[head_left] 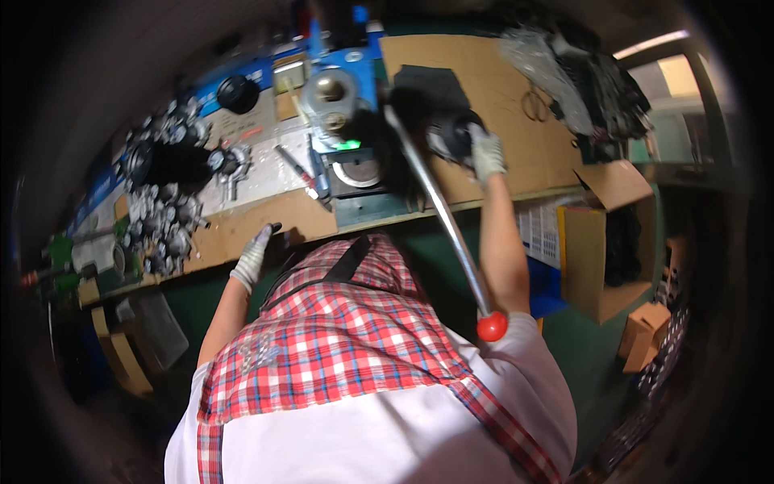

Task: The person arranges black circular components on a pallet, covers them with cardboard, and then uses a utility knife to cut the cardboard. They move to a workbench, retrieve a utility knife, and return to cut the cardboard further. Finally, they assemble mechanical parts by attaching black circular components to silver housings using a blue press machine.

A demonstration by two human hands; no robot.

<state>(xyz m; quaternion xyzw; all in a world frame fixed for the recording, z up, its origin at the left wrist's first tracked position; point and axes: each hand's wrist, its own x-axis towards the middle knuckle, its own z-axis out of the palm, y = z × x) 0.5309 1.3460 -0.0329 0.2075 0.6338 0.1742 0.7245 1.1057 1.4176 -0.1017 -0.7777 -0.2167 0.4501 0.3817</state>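
Observation:
My right hand (487, 153), in a white knitted glove, grips a black rounded part (454, 139) over the cardboard on the right; motion blur hides its details. By the bench's front edge is my left hand (255, 254), also gloved, its fingers closed around something small and dark that I cannot make out. Between the hands stands a blue and silver press (330, 101) with a green light. Its long metal lever (439, 206) ends in a red ball knob (492, 327). Just left of the press base lie a red and black pen-like tool (297, 168) and a blue-handled tool (319, 173).
Several silver metal castings (165, 214) are heaped on the left, around a black cylinder (169, 164). Scissors (534, 105) lie on the cardboard sheet (516, 157), near bagged dark parts (592, 89). An open carton (601, 262) stands at the lower right, a smaller box (645, 335) beyond it.

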